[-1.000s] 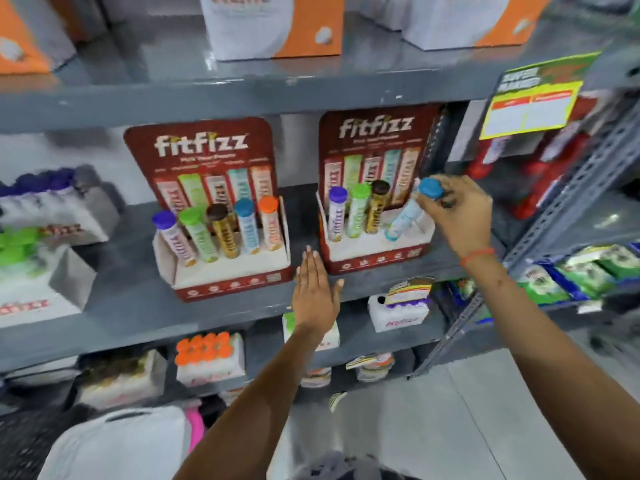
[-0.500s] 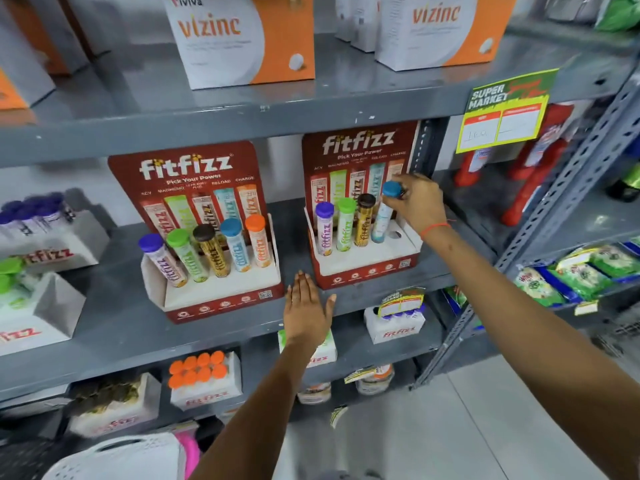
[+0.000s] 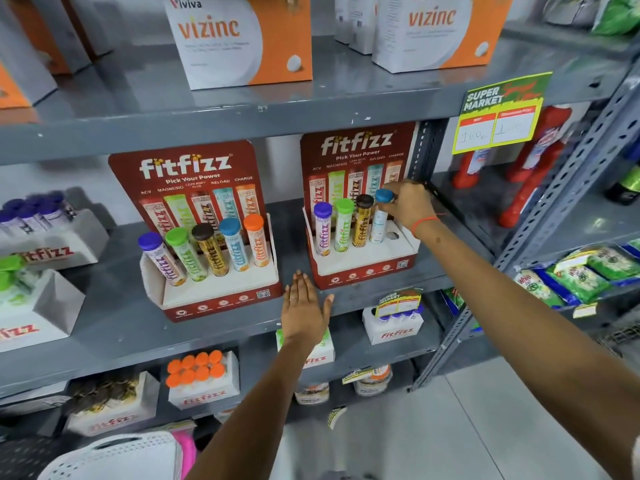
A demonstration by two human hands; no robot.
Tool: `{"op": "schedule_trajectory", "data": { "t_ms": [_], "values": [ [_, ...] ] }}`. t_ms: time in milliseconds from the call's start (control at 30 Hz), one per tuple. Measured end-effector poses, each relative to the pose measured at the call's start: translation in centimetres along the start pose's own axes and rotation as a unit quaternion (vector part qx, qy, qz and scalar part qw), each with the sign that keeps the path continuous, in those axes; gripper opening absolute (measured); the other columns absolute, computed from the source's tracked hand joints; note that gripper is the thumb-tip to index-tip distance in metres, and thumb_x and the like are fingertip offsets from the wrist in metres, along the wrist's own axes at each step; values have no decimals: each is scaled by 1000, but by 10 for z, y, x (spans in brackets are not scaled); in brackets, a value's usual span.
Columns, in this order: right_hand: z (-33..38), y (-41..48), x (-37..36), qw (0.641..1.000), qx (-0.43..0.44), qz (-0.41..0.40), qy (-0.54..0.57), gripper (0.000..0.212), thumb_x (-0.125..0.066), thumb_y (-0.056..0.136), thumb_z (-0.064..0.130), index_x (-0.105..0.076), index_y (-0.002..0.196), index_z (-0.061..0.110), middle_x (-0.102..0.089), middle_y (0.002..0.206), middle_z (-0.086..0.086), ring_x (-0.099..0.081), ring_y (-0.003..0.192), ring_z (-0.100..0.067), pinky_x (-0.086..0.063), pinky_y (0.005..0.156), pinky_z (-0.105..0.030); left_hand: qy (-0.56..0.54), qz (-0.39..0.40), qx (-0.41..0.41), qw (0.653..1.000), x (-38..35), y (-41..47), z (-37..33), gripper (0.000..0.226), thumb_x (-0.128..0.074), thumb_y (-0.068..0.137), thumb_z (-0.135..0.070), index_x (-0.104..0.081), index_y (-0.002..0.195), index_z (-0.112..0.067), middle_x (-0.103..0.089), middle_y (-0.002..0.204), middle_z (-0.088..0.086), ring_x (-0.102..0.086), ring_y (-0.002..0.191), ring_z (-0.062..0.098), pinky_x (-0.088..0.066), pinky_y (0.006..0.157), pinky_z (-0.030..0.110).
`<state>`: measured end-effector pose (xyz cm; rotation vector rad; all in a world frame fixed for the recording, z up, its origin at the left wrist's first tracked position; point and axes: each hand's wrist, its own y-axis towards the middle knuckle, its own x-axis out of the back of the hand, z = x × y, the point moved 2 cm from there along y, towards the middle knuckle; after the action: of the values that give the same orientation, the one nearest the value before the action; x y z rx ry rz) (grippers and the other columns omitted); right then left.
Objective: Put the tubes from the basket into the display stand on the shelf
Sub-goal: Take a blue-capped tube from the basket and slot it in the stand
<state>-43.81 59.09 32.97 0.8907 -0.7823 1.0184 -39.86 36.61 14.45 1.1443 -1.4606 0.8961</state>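
Two red fitfizz display stands sit on the middle grey shelf point(image 3: 104, 327). The left stand point(image 3: 221, 299) holds several tubes with coloured caps. In the right stand point(image 3: 363, 271) are purple, green and brown capped tubes, then a blue-capped tube point(image 3: 379, 220) set upright in the fourth hole. My right hand point(image 3: 410, 206) grips that tube at its cap. One hole point(image 3: 393, 235) at the stand's right end is bare. My left hand point(image 3: 304, 310) rests flat with fingers apart on the shelf edge between the stands. A white basket point(image 3: 114, 455) shows at the bottom left.
White fitfizz cartons point(image 3: 45, 251) stand at the shelf's left. Vizinc boxes point(image 3: 242, 39) fill the shelf above. A price sign point(image 3: 502, 112) hangs from that shelf. Red bottles point(image 3: 533, 174) and green packets point(image 3: 585, 275) lie to the right of a perforated upright point(image 3: 571, 188).
My right hand carried the blue-capped tube from a tilt in front of the right stand into its fourth hole, where it now stands upright. The left hand stayed on the shelf edge.
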Motion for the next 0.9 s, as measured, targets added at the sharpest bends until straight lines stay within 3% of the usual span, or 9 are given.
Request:
{"op": "schedule_trajectory", "data": {
  "t_ms": [267,400,533,700,800,900],
  "values": [
    [3,6,6,998,-3,61,-3,34,-65,83,19,-65,115,8,-63,120,-22,-58,110,-37,-48,94,-39,-5,1,1,1000,-2,1,0,78,-12,94,-60,-1,150,-7,-5,160,10,-4,147,26,3,113,33],
    [6,8,11,994,10,110,-8,50,-65,82,14,-52,130,8,-55,137,-17,-49,124,-34,-40,108,-40,-4,1,2,1000,-3,2,0,78,-10,93,-61,0,150,-7,-5,160,10,-4,147,26,3,113,33],
    [9,6,9,995,13,93,-29,46,-69,82,17,-55,125,8,-53,131,-22,-49,120,-37,-42,105,-43,12,-4,0,1000,-3,-1,2,79,-10,94,-60,-1,150,-6,-6,160,12,-4,147,26,3,113,33],
    [7,6,11,994,33,105,-21,46,-61,83,1,-55,127,8,-55,135,-18,-50,123,-37,-40,109,-46,7,-1,-3,1000,-3,-1,1,78,-11,94,-60,-1,150,-6,-6,160,11,-4,147,26,2,114,34],
    [8,5,10,994,29,108,-19,56,-67,80,6,-48,133,8,-52,138,-18,-49,124,-35,-40,109,-43,0,0,-1,1000,-1,1,1,78,-11,94,-60,0,150,-7,-5,160,11,-4,147,26,2,114,34],
    [6,4,7,996,26,79,-16,46,-69,79,8,-57,123,8,-55,129,-21,-53,117,-37,-44,102,-39,-3,1,-2,1000,-2,-1,1,78,-11,94,-61,0,150,-7,-5,160,11,-4,147,26,2,114,34]
  ]
}}
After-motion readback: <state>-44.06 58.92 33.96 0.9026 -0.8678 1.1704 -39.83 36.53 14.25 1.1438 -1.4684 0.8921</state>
